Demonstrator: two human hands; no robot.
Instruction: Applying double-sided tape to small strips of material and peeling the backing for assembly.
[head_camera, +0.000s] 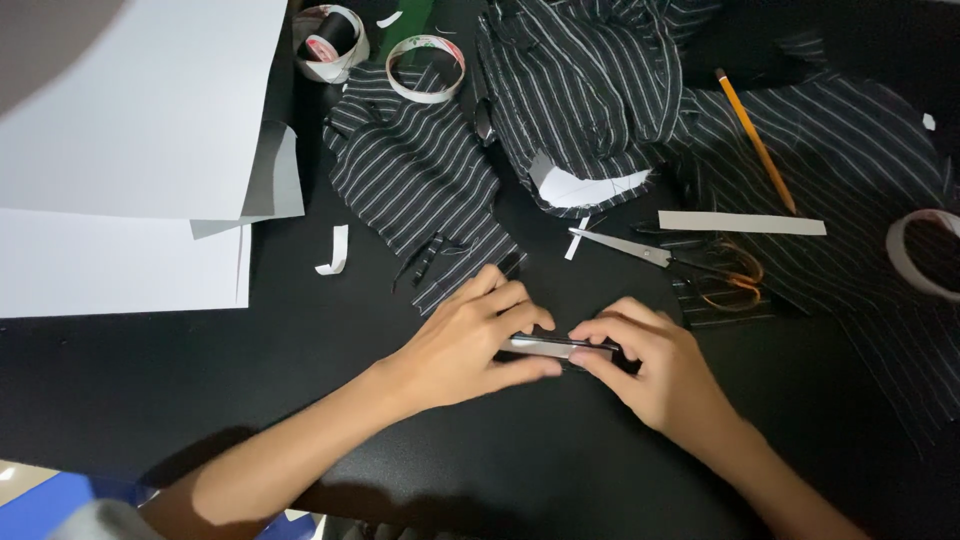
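Observation:
My left hand (478, 342) and my right hand (655, 362) meet at the middle of a black table (300, 340). Between their fingertips they pinch a narrow strip of white paper wrapped in dark striped fabric (555, 346), held flat just above the table. A piece of black fabric with white stripes (420, 180) lies just beyond my left hand. Scissors (660, 255) with orange-trimmed handles lie open beyond my right hand.
Large white paper sheets (130, 150) cover the left side. Two tape rolls (330, 42) sit at the back, another tape roll (925, 250) at the right edge. More striped cloth (600, 90), a yellow pencil (755, 140), a grey paper strip (740, 223) and small paper scraps (334, 250) lie around.

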